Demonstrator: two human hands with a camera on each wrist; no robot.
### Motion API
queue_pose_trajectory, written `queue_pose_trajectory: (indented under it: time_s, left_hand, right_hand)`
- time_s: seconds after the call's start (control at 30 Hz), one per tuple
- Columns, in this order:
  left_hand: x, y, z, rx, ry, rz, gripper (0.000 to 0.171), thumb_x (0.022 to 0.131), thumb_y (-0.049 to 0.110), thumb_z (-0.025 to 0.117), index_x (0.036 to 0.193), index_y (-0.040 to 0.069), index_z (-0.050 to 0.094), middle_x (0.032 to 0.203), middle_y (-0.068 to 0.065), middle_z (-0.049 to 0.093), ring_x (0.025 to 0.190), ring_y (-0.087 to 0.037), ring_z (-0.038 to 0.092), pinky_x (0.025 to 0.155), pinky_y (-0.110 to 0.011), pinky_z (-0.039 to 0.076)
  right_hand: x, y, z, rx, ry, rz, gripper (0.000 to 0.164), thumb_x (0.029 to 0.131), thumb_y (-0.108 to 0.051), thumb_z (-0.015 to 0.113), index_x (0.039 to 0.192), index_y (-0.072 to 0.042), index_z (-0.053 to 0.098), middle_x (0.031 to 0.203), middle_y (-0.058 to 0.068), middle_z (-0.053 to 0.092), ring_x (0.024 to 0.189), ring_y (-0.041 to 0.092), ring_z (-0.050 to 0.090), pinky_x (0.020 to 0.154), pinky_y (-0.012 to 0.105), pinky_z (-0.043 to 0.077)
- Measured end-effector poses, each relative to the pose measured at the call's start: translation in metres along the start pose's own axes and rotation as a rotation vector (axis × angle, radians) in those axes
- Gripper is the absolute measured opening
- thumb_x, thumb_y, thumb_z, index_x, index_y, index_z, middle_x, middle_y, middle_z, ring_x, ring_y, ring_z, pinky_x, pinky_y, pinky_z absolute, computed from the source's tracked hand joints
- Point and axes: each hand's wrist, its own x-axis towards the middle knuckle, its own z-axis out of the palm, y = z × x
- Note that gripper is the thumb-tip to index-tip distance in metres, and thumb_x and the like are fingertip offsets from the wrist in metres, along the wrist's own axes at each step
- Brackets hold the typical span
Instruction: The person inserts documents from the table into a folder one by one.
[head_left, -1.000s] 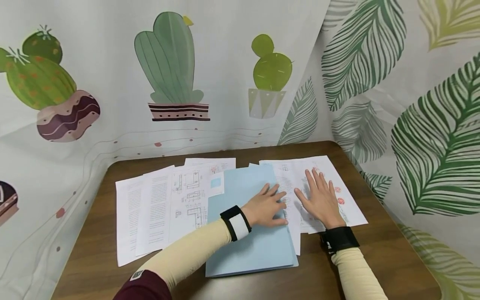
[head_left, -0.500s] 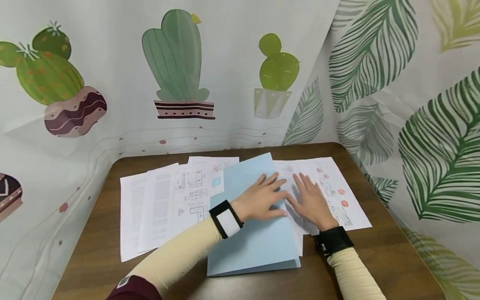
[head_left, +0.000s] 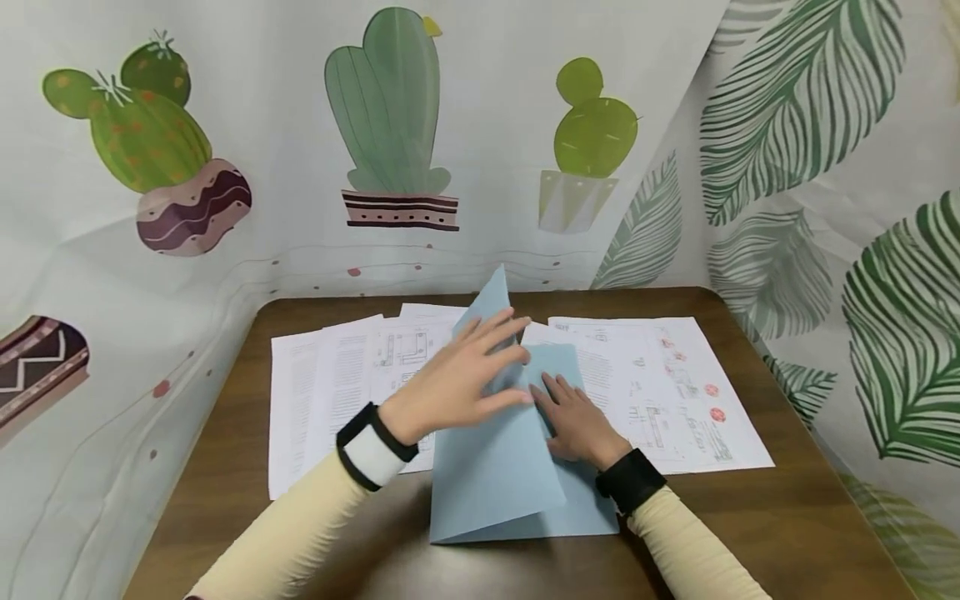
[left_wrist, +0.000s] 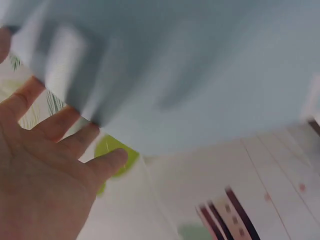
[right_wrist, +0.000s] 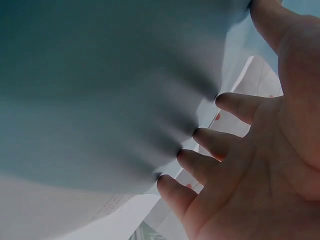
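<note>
"Folder (head_left: 498, 471): can you see inside?"

"Barely. Its cover (head_left: 468, 508) stands tilted up and hides most of the fold; the flat leaf (head_left: 592, 504) shows along the right. My left hand (head_left: 446, 383) hides part of the cover. Both wrist views blur the blue, and print on the papers is too small to read."

"Are you gripping anything?"

"No. My left fingers are straight and spread at the cover's free edge, curled round nothing; how hard they touch, I can't tell. My right hand (head_left: 581, 425) rests on the flat leaf, fingers loosely extended, just beside that edge."

"What's around you?"

"A brown wood-grain table (head_left: 795, 533), with a cloth (head_left: 495, 125) behind it printed with cacti and leaves. The folder sits mid-table, between the left papers (head_left: 326, 408) and the right papers (head_left: 675, 417), partly covering both."

"And the edges?"

"The table's near edge is out of frame, but wood shows between it and the folder. More wood runs right of the right papers. The cover's far corner rises, in the head view, past the table's far edge."
</note>
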Motion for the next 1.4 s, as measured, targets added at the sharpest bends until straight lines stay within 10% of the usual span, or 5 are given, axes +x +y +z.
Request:
queue_pose_trajectory:
  time_s: [0.27,0.53,1.0,1.4]
  left_hand:
    - [-0.055,-0.022,-0.047,-0.060,0.164,-0.099,0.052,0.107,0.057,0.040,0.113,0.011,0.065,0.160,-0.008,0.044,0.152,-0.030,0.032,0.123,-0.050,0.023]
    - [-0.122,-0.049,-0.084,-0.063,0.152,-0.361,0.014,0.104,0.027,0.061,0.110,0.016,0.067,0.156,-0.004,0.049,0.150,-0.024,0.037,0.109,-0.053,0.042]
    - [-0.214,-0.092,-0.078,-0.066,-0.040,-0.621,0.036,0.097,0.038,0.072,0.120,0.011,0.068,0.157,-0.023,0.043,0.151,-0.045,0.028,0.115,-0.073,0.013]
    - [-0.256,-0.104,-0.045,-0.056,-0.160,-0.735,0.052,0.096,0.039,0.073,0.135,0.006,0.062,0.155,-0.033,0.038,0.147,-0.055,0.024,0.108,-0.081,0.009]
  right_hand:
    - [0.000,0.001,-0.004,-0.010,0.001,0.064,0.092,0.089,-0.060,0.072,0.158,-0.008,0.041,0.166,0.022,0.027,0.153,0.043,0.023,0.117,0.062,0.027]
    - [-0.002,0.008,-0.008,-0.017,0.014,0.058,0.091,0.090,-0.059,0.071,0.158,-0.007,0.040,0.166,0.022,0.027,0.153,0.045,0.022,0.117,0.064,0.027]
    - [0.000,0.006,-0.005,0.014,0.013,0.071,0.090,0.089,-0.057,0.074,0.157,-0.007,0.042,0.166,0.022,0.028,0.153,0.045,0.021,0.117,0.064,0.025]
    - [0.006,-0.003,0.002,0.007,-0.001,0.052,0.090,0.089,-0.058,0.074,0.157,-0.007,0.042,0.165,0.022,0.028,0.152,0.046,0.022,0.117,0.064,0.026]
